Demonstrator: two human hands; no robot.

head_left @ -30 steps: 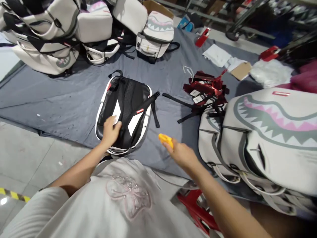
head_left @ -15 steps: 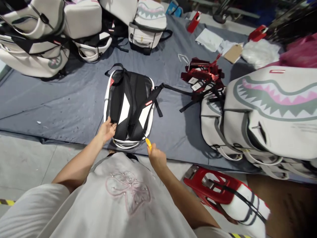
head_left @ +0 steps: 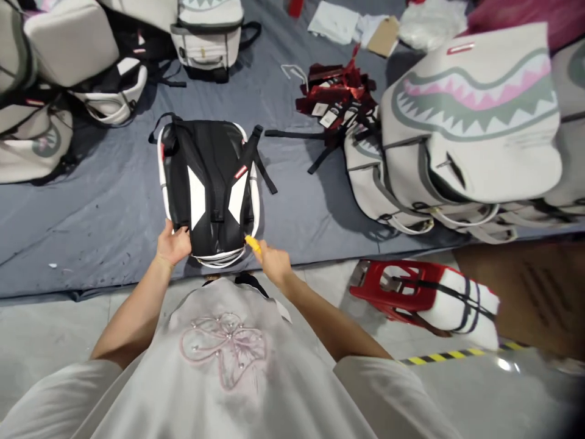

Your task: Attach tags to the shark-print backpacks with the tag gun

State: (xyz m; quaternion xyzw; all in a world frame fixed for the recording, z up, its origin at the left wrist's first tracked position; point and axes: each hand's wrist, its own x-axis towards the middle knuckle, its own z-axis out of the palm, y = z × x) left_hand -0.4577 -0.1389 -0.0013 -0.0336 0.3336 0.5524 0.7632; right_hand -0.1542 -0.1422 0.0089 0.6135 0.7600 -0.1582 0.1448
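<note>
A black and white backpack lies in front of me with its back panel and shoulder straps facing up. My left hand grips its lower left side, the fingertips tucked in behind the edge. In my right hand is a small yellow tool, and the fingers are closed around it. The tool's thin tip touches or nearly touches the bag's lower right corner. Its exact kind is too small to make out.
Pale backpacks with a shark-mouth print are stacked at right. More bags stand at the far left. Red tags lie in a heap on the grey cloth. A red stool with a white cushion is on the floor.
My view has shifted, so the whole table appears further left and higher. My left hand still holds the backpack's side, and the yellow tool stays by its lower right corner.
</note>
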